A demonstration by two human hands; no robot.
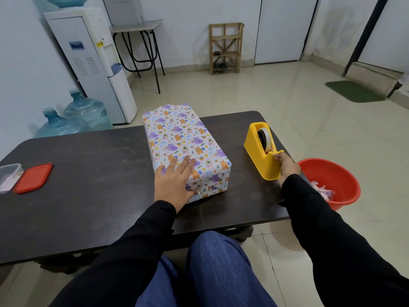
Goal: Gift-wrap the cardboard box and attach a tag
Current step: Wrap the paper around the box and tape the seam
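Wrapped box (183, 138) lies on dark table (88, 173) under flat left fingers (184, 166); right fingers (279, 158) pinch tape (267, 140).

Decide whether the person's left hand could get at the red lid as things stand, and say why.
Probably yes. The left hand rests flat on the wrapped box, and only bare table lies between it and the red lid to its left; it would have to leave the box.

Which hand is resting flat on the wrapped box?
The left hand, its fingers spread flat on the near end of the wrapped box. The right hand is at the yellow tape dispenser, pinching at its cutter.
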